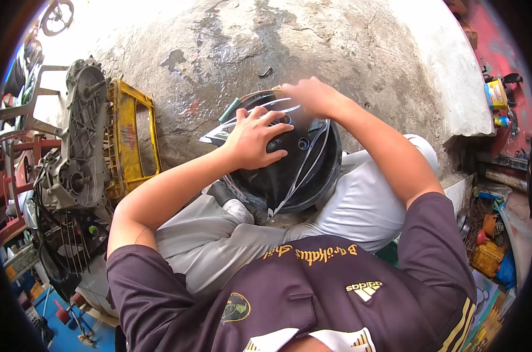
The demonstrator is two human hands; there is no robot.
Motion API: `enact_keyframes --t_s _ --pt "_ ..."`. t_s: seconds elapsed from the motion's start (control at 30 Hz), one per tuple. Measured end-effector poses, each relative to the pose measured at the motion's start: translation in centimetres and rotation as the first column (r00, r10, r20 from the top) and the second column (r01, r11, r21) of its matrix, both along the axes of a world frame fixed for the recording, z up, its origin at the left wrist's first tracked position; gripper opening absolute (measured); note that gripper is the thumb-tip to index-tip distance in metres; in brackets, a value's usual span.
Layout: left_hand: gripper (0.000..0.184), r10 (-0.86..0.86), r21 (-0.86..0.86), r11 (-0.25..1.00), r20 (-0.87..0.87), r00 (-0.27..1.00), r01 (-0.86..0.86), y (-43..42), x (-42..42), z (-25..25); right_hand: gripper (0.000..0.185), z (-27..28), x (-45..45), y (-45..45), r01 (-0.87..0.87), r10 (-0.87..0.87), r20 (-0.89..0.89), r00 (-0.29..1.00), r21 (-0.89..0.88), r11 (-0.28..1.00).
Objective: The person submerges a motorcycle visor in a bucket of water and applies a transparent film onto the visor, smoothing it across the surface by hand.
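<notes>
My black basin (pixel 336 161) sits on the ground between my legs, with a glossy black panel (pixel 295 155) edged in white lines lying across its mouth. Two pointed ends reach out to the rim, one at the left, one nearest me. The panel covers most of the inside, so I can't tell what the basin holds. My left hand (pixel 256 139) lies spread on the panel, fingers apart. My right hand (pixel 313 98) is blurred over the far side, fingers curled; I can't tell whether it grips anything. A green piece (pixel 229 110) at the rim is only partly visible.
</notes>
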State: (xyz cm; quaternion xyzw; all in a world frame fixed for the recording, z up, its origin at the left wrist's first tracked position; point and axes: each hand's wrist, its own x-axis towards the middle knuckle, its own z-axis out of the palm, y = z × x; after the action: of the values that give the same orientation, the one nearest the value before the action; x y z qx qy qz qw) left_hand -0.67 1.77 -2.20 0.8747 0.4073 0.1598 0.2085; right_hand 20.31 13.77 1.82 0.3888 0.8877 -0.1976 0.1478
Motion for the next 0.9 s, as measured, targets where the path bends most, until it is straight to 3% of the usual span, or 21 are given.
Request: enact_keyframes --t_s 0.07,0.13,0.2,0.27,0.33,0.37,0.4,0.47,0.53,0.6,0.63,0.73,0.8,0.9 --pt "0.06 0.008 -0.01 1.0 -0.009 1.0 -0.008 -0.1 0.0 -0.1 0.031 -1.9 0.3 -0.7 -0.065 0.071 -0.068 0.995 0.094 0.993" --pt "0.06 0.004 -0.011 1.0 -0.02 1.0 -0.004 -0.1 0.2 0.0 0.038 -3.0 0.1 -0.4 -0.106 0.107 -0.152 0.983 0.012 0.994" --pt "0.06 0.002 -0.052 0.999 -0.053 0.999 -0.004 0.0 0.1 0.2 0.031 -2.7 -0.4 0.1 0.028 -0.096 -0.305 0.948 -0.221 0.975" --pt "0.06 0.006 -0.04 0.999 -0.033 0.999 -0.007 0.0 0.1 0.1 0.029 -1.0 0.1 0.3 0.055 -0.092 -0.219 0.971 -0.17 0.984" --pt "0.06 0.011 -0.033 0.999 -0.011 1.0 -0.012 -0.1 -0.1 0.0 0.028 -0.7 1.0 0.5 0.061 -0.057 -0.08 0.995 0.048 0.997" --pt "0.06 0.011 -0.03 0.999 -0.006 1.0 -0.011 0.0 -0.1 -0.1 0.03 -1.2 1.3 0.2 0.021 -0.015 -0.076 0.997 0.071 0.997" --pt "0.06 0.005 -0.027 1.0 -0.002 1.0 -0.005 -0.1 0.0 -0.1 0.03 -1.9 1.1 -0.2 0.018 -0.013 -0.073 0.997 0.068 0.997" --pt "0.06 0.006 -0.046 0.999 -0.015 1.0 -0.007 -0.1 0.0 0.1 0.026 -3.0 0.4 -0.9 -0.065 0.068 -0.244 0.967 0.019 0.998" --pt "0.059 0.011 -0.058 0.998 -0.028 1.0 -0.012 0.0 0.2 0.2 0.025 -3.1 0.5 -0.2 -0.051 0.045 -0.254 0.966 -0.019 0.999" --pt "0.059 0.005 -0.013 1.0 0.002 1.0 -0.005 0.0 0.0 0.3 0.024 -2.6 1.0 1.0 0.115 -0.171 -0.323 0.931 -0.186 0.976" --pt "0.058 0.008 -0.037 0.999 -0.002 1.0 -0.008 0.0 0.0 0.3 0.024 -2.6 1.1 1.0 0.111 -0.167 -0.323 0.932 -0.187 0.976" --pt "0.058 0.01 -0.043 0.999 0.0 1.0 -0.01 -0.1 0.0 0.3 0.027 -2.2 1.5 0.6 0.016 -0.012 -0.112 0.994 0.033 0.999" --pt "0.058 0.013 -0.044 0.999 -0.003 1.0 -0.013 -0.2 0.1 0.2 0.032 -3.1 0.5 -1.1 -0.045 0.069 -0.224 0.972 0.109 0.993" --pt "0.058 0.009 -0.037 0.999 -0.002 1.0 -0.009 -0.1 0.2 0.1 0.021 -3.2 0.3 -0.4 0.108 -0.134 -0.316 0.939 -0.098 0.989"
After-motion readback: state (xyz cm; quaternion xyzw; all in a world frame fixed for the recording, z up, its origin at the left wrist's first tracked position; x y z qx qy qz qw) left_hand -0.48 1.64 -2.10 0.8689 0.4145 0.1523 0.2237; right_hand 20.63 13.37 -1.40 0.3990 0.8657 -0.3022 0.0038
